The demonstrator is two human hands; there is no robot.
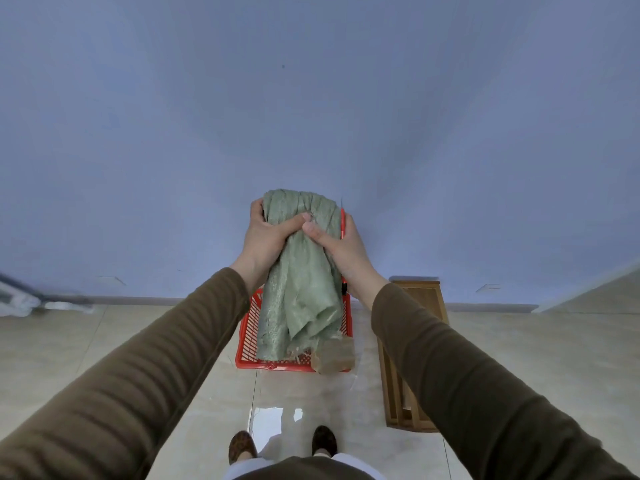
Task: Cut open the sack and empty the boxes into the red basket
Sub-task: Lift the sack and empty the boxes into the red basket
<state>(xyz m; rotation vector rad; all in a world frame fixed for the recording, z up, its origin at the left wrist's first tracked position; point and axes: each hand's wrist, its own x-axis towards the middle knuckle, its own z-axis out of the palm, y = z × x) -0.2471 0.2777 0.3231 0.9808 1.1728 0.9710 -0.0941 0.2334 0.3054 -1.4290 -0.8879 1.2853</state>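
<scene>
While both hands grip the sack [304, 271] (upended) — a box [333, 356] hangs over the red basket [250, 327].

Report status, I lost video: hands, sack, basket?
Both hands gripping upended sack. Box dropping at red basket edge. Nothing blocking.

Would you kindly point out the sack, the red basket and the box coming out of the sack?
sack [304, 289]: head view, middle of the hanging green cloth.
red basket [250, 327]: head view, left slatted wall.
box [334, 356]: head view, its brown front face, at the basket's near right corner.
</scene>
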